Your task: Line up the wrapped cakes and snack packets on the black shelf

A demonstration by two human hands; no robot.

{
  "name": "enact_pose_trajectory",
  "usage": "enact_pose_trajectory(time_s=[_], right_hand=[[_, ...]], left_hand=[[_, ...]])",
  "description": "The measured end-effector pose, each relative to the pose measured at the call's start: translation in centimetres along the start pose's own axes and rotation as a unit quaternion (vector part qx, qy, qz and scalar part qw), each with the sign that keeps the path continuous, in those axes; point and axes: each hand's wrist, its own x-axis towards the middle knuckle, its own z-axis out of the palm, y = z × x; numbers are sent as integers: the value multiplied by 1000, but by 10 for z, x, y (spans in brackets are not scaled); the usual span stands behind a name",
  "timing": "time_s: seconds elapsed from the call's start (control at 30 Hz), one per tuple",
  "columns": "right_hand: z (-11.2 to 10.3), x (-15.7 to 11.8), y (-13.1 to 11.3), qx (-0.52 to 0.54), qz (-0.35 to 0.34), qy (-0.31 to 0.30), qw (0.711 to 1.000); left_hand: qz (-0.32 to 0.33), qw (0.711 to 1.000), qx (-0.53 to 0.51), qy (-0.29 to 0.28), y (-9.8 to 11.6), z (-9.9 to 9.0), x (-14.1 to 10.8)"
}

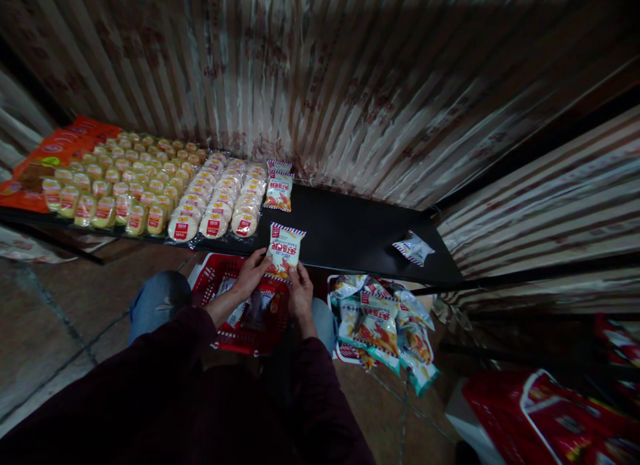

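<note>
In the head view, your left hand (253,275) and right hand (301,293) grip a small white printed snack packet (284,250) over the black counter's (350,225) front edge; your fingertips behind it are hidden.

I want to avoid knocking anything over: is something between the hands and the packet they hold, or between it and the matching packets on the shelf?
Nothing visible: left hand and right hand touch the held packet directly, and only black shelf shows before the matching packets.

Black shelf (350,225), red basket (201,288), orange bag (55,155), cream curtain (240,71) with dark-red floral pattern.
</note>
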Motion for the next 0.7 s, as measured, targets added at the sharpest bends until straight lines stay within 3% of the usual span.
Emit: enact_pose_trajectory(time_s=[0.27,0.43,0.7], right_hand=[[1,8,-4,29,12,-3,999],[2,14,-9,30,14,-37,999],[10,40,-18,10,-10,-32,999]], left_hand=[[2,1000,-14,4,-3,3,8],[11,999,-3,31,-3,6,18],[67,995,49,50,-3,13,40]])
